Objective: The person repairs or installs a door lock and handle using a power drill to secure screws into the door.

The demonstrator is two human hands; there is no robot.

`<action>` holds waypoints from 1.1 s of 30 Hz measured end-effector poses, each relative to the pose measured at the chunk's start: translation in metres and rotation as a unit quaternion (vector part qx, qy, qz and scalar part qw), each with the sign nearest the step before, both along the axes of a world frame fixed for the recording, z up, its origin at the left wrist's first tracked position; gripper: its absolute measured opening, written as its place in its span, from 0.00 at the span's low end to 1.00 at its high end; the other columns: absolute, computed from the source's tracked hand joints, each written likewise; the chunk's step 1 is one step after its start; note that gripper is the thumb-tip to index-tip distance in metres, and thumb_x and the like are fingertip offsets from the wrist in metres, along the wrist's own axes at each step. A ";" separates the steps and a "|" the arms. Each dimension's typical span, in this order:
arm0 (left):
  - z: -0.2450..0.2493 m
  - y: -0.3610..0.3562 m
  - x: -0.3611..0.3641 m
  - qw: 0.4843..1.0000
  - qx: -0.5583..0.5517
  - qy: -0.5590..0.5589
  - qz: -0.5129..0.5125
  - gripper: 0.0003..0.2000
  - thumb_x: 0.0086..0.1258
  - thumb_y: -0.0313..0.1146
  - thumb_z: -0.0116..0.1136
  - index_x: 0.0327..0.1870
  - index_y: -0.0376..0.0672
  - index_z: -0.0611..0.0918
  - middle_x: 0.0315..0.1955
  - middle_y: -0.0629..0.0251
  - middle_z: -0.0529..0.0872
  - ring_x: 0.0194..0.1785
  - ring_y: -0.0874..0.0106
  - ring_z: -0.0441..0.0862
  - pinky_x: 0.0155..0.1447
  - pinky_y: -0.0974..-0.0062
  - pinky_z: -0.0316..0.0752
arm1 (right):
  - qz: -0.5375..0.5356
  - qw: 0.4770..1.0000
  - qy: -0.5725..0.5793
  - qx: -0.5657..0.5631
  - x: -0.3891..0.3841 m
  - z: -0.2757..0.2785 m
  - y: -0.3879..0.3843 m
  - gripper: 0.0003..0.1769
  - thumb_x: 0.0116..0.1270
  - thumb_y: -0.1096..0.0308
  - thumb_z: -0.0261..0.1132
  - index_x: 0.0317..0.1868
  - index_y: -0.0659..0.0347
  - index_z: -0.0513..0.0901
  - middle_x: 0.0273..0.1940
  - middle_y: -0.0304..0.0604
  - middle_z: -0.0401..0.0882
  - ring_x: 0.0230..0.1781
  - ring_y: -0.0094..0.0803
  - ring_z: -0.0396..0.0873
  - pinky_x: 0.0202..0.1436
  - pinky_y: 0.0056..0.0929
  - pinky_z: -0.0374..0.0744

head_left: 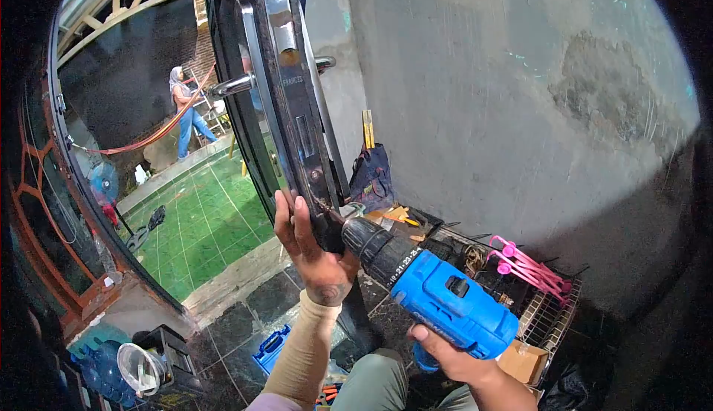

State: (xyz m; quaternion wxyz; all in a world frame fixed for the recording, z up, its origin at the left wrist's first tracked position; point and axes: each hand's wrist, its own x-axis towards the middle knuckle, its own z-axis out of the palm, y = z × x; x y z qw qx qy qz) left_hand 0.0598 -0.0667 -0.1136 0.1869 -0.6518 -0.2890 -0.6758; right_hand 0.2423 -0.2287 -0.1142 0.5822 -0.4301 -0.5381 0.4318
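Observation:
My right hand [449,355] is wrapped round the grip of a blue cordless drill [457,303]. The black chuck [364,239] points at the narrow edge of a dark door [316,151], low on that edge; the drill's tip is hard to make out. My left hand [316,255] braces the door just below the lock, two fingers stretched up along its face and the others hidden. Set into the door edge is a metal lock plate [290,62]. A lever handle [234,84] sticks out on the left side, and part of another handle [325,62] shows on the right.
A wire rack [546,314] with pink hangers [531,266] and tools stands at right by the grey wall [475,114]. A blue case [271,348] lies on dark tiles. At lower left is a water jug [104,370]. Outside, a person [189,114] stands beyond green flooring [200,218].

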 end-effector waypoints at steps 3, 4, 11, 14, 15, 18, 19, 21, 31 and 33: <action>-0.001 0.001 0.001 1.000 -0.002 -0.002 0.004 0.45 0.63 0.47 0.73 0.77 0.40 0.60 0.74 0.40 0.55 0.75 0.45 0.60 0.75 0.56 0.62 | -0.008 0.999 -0.037 0.021 0.002 0.000 0.000 0.42 0.60 0.68 0.76 0.70 0.71 0.66 0.63 0.56 0.76 0.63 0.40 0.78 0.66 0.39 0.76; -0.001 0.002 0.001 1.000 -0.003 -0.002 0.008 0.45 0.63 0.47 0.73 0.77 0.40 0.60 0.74 0.41 0.56 0.75 0.45 0.60 0.75 0.56 0.62 | -0.011 0.998 -0.047 0.028 0.003 0.000 0.000 0.42 0.60 0.68 0.76 0.71 0.71 0.66 0.63 0.56 0.76 0.63 0.40 0.78 0.66 0.39 0.76; 0.001 0.001 -0.002 0.999 0.004 0.017 0.030 0.43 0.64 0.45 0.72 0.76 0.41 0.61 0.73 0.40 0.58 0.73 0.45 0.63 0.73 0.54 0.63 | -0.011 1.000 0.009 -0.001 -0.001 -0.001 -0.001 0.42 0.60 0.68 0.77 0.71 0.71 0.66 0.63 0.56 0.75 0.62 0.40 0.78 0.64 0.39 0.78; 0.001 0.001 -0.003 0.999 -0.001 0.015 0.047 0.41 0.65 0.46 0.70 0.76 0.42 0.62 0.72 0.39 0.59 0.71 0.44 0.64 0.72 0.52 0.64 | -0.016 1.000 -0.018 0.005 0.001 0.003 -0.003 0.42 0.59 0.68 0.77 0.70 0.70 0.67 0.63 0.56 0.76 0.62 0.39 0.79 0.64 0.38 0.78; 0.001 0.002 -0.005 0.998 -0.001 0.019 0.059 0.41 0.65 0.48 0.69 0.76 0.42 0.62 0.72 0.38 0.60 0.71 0.43 0.65 0.72 0.52 0.64 | -0.024 0.997 -0.058 0.044 0.002 0.005 -0.003 0.42 0.59 0.68 0.77 0.70 0.70 0.68 0.63 0.56 0.76 0.62 0.39 0.79 0.64 0.38 0.78; -0.001 0.001 -0.007 0.998 -0.007 0.012 0.061 0.41 0.66 0.52 0.66 0.75 0.41 0.63 0.71 0.37 0.61 0.71 0.42 0.65 0.72 0.50 0.62 | -0.050 0.961 -0.189 0.194 0.007 0.017 -0.001 0.40 0.57 0.68 0.78 0.68 0.69 0.70 0.62 0.56 0.78 0.61 0.38 0.80 0.65 0.37 0.78; -0.001 0.001 -0.007 0.999 -0.010 0.007 0.053 0.41 0.66 0.53 0.65 0.75 0.41 0.63 0.71 0.36 0.61 0.70 0.41 0.65 0.72 0.50 0.62 | -0.056 0.945 -0.222 0.233 0.008 0.023 0.001 0.40 0.57 0.68 0.78 0.68 0.69 0.71 0.62 0.56 0.78 0.61 0.38 0.81 0.65 0.37 0.78; -0.002 0.002 -0.004 0.998 -0.020 -0.004 0.056 0.41 0.66 0.54 0.64 0.75 0.41 0.63 0.71 0.36 0.60 0.71 0.41 0.64 0.72 0.50 0.61 | -0.057 0.937 -0.245 0.243 0.009 0.041 -0.004 0.39 0.57 0.67 0.78 0.67 0.68 0.72 0.62 0.54 0.79 0.61 0.37 0.81 0.65 0.36 0.77; -0.028 -0.049 -0.007 0.997 -0.027 -0.053 -0.055 0.22 0.75 0.35 0.54 0.62 0.28 0.71 0.63 0.42 0.72 0.66 0.49 0.71 0.71 0.51 0.64 | -0.057 0.940 -0.188 0.278 -0.010 0.052 -0.006 0.36 0.59 0.66 0.75 0.68 0.64 0.72 0.64 0.54 0.76 0.65 0.42 0.78 0.70 0.39 0.73; -0.045 -0.064 0.009 0.906 -0.170 -0.205 -0.327 0.22 0.78 0.36 0.46 0.65 0.29 0.71 0.63 0.51 0.74 0.65 0.58 0.72 0.71 0.60 0.65 | -0.048 0.937 -0.193 0.287 -0.014 0.048 -0.004 0.42 0.57 0.70 0.76 0.71 0.65 0.67 0.67 0.54 0.74 0.66 0.41 0.76 0.70 0.37 0.72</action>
